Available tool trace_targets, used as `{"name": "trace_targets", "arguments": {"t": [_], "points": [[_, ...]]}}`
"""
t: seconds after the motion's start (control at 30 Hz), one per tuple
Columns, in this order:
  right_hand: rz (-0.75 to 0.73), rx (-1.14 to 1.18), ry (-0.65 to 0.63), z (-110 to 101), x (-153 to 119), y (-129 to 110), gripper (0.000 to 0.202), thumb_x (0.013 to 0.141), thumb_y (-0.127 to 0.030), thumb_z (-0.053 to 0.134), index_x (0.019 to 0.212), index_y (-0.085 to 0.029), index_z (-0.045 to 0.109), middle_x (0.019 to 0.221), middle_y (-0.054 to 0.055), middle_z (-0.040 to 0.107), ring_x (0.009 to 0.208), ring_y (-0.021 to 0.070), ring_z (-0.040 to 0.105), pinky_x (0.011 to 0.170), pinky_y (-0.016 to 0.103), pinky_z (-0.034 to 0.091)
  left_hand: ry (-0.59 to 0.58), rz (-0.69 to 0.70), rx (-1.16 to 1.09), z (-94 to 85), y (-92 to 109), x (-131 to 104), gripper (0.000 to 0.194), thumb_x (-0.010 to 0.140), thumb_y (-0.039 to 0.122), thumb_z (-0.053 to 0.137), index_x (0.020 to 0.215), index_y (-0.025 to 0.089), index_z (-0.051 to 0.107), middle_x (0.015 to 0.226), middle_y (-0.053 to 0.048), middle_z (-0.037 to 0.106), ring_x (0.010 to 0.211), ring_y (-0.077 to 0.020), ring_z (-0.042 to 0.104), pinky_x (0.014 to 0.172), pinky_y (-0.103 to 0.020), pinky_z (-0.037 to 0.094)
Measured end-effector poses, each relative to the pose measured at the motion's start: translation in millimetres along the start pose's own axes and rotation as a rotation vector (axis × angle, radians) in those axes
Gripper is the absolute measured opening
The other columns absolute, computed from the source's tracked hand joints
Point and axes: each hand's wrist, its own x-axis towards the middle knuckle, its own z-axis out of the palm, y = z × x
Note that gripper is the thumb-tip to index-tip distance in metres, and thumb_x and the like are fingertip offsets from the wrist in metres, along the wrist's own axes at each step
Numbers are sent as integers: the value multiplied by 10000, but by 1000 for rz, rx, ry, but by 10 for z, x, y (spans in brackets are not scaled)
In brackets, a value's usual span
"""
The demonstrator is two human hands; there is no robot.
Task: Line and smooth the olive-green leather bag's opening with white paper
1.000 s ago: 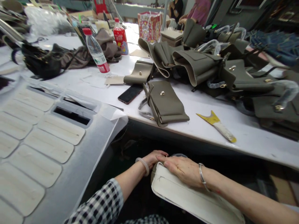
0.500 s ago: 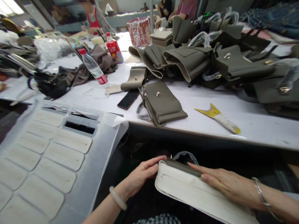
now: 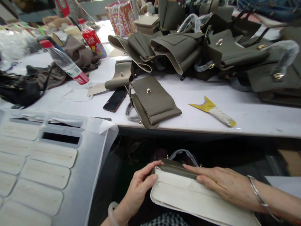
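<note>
In front of my body I have an olive-grey handbag (image 3: 176, 169) with a white rounded panel (image 3: 183, 192) facing me. Behind its top edge shows a plastic-wrapped handle (image 3: 184, 153). My left hand (image 3: 143, 179) is closed on the left corner, thumb on the white panel and fingers over the olive edge. Along the upper edge lies my right hand (image 3: 223, 185), fingers reaching over the olive part and thumb pressed at the panel's border. The fingertips behind the bag are hidden.
Left of me, a sheet (image 3: 91, 153) carries several white rounded panels (image 3: 45, 172). On the white table (image 3: 211, 130) are an olive bag (image 3: 154, 99), a phone (image 3: 115, 99), a yellow forked tool (image 3: 213, 111), a water bottle (image 3: 64, 62) and a pile of olive bags (image 3: 178, 51).
The camera view has shifted, so the table things appear further left and slightly higher. My left hand has adjusted at the bag's corner, its thumb now lower on the white panel.
</note>
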Motion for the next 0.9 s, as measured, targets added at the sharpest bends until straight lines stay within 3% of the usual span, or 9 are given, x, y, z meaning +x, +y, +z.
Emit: {"name": "trace_targets", "arguments": {"t": [0.27,0.43,0.67,0.73,0.8,0.9], "points": [[-66,22,0,-37,57,-159,486,1007,-543,269,1480,-453,334,1410,11,548,1237,353,555,1002,545,428,-1,-4,-109,-7,-122,51,494,814,393,715,1285,261,646,1290,-57,654,1162,-303,597,963,-309,479],[-137,-10,17,-37,163,-376,512,1021,-536,243,1511,-395,288,1430,47,526,1255,332,545,1014,521,434,-50,30,-146,10,-120,46,490,844,387,681,1309,247,617,1289,-65,652,1073,-259,640,985,-322,466],[-326,132,238,103,526,-575,437,972,-486,464,1380,-348,539,1323,21,613,1190,286,605,1023,445,461,-71,118,-186,88,-129,84,423,880,359,646,1291,261,616,1315,-59,637,1243,-272,550,1029,-327,434],[-341,219,338,66,557,-537,415,901,-492,593,1290,-351,627,1242,7,669,1147,272,633,1025,425,465,-85,106,-158,93,-101,95,438,886,388,638,1300,250,605,1312,-71,639,1246,-280,551,1030,-344,434],[-335,358,525,-3,461,-412,420,836,-527,667,1210,-337,685,1216,4,687,1146,263,631,1054,418,443,-111,77,-89,53,-41,100,479,892,440,619,1324,236,581,1334,-88,624,1257,-297,544,1062,-389,415],[-236,645,981,26,94,-47,511,836,-630,617,1212,-288,664,1304,23,634,1235,238,556,1117,395,373,-64,131,163,-61,113,100,527,900,519,573,1345,238,558,1415,-89,556,1338,-310,463,1154,-471,307]]}}
